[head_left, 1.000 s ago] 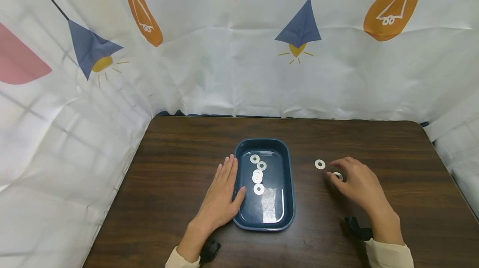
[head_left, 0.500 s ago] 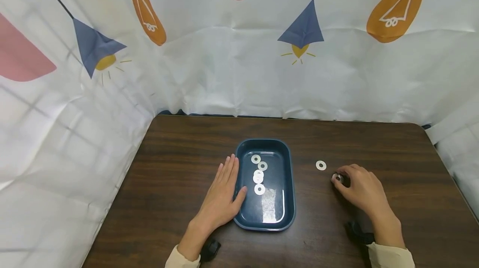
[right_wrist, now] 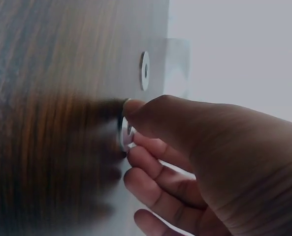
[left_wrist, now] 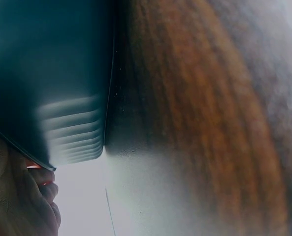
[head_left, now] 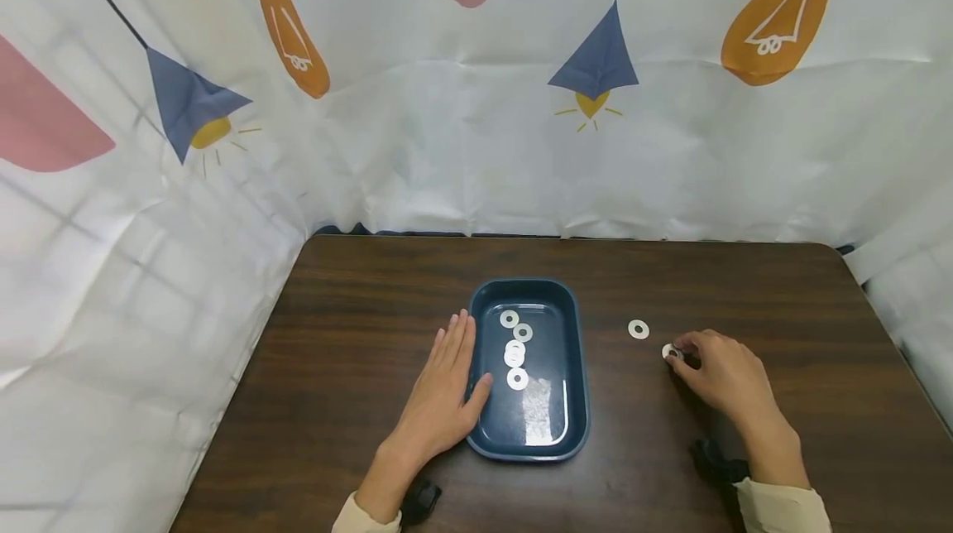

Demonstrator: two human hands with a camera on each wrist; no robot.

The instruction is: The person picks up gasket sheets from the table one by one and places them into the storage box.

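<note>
Fingers of the right hand [head_left: 720, 380] pinch a washer [head_left: 672, 352] on the dark wooden bench [head_left: 357, 334] — the left hand [head_left: 439, 400] lies flat, fingers straight, against the blue tray [head_left: 577, 384] — before a lightbulb-print curtain [head_left: 476, 103].

Dark wooden table [head_left: 357, 400], white curtain with lightbulb prints [head_left: 476, 144] behind

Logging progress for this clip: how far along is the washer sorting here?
Done: several washers already lie in the blue tray, about five. In hand: the right hand pinches a washer on the table, while the left hand rests against the tray. Left: one loose washer on the table.
</note>
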